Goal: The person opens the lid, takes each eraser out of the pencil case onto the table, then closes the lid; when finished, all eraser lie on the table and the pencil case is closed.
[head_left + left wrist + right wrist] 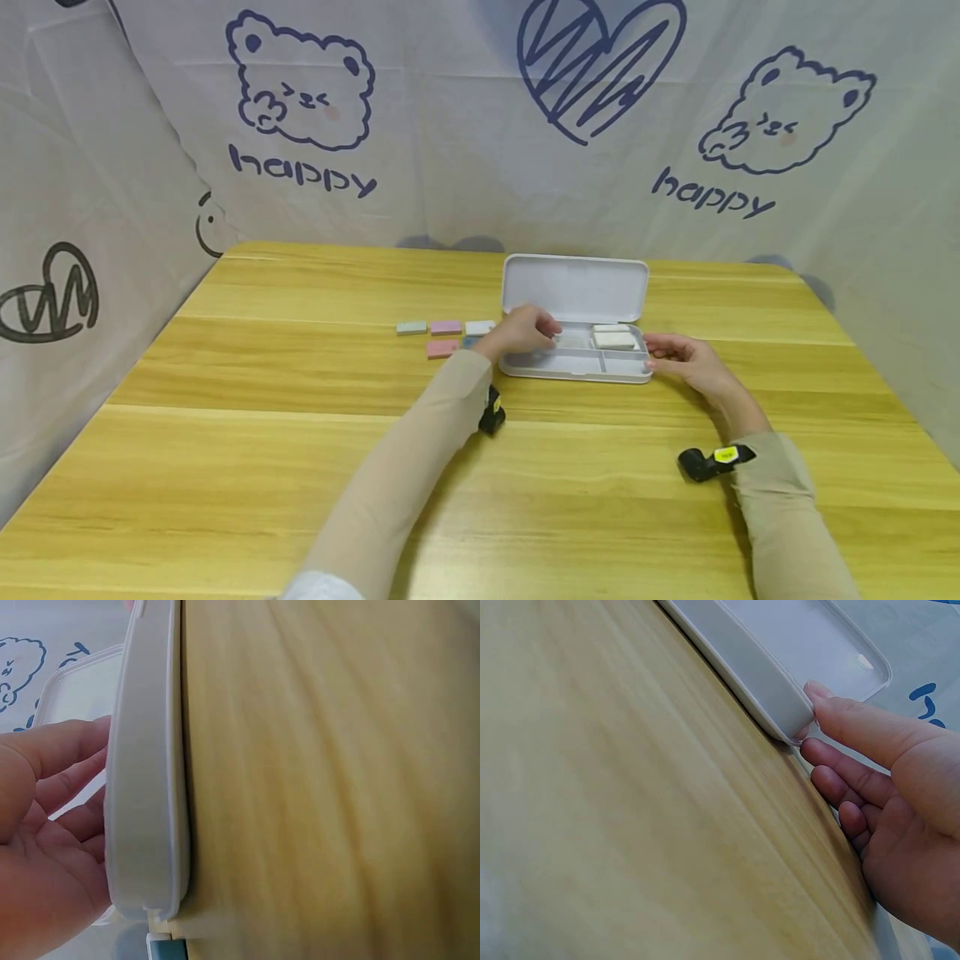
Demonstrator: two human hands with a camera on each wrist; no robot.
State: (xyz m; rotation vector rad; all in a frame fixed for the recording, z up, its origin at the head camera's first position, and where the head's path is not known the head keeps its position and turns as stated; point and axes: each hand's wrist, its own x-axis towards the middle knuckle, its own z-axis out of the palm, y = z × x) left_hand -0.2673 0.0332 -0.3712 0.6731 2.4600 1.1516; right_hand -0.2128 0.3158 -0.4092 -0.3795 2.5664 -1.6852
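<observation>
A white pencil case [551, 364] lies on the table with its lid [574, 287] raised at the back. Two white eraser-like blocks [613, 340] sit in its back compartment, toward the right. My left hand [522, 330] reaches over the case's left part with bent fingers. A pale shape shows by its fingertips, too small to make out; in the left wrist view the case wall [142, 765] hides the tips. At the right end, my right hand [697, 364] grips the case, its thumb [855, 724] on the rim and the other fingers lower at the corner.
Left of the case lie several small blocks: a green one [411, 328], a purple one [446, 327], a white one [479, 327], a pink one [442, 348] and a blue one [470, 342] partly behind the left hand. A printed cloth [450, 208] hangs behind the wooden table [262, 400].
</observation>
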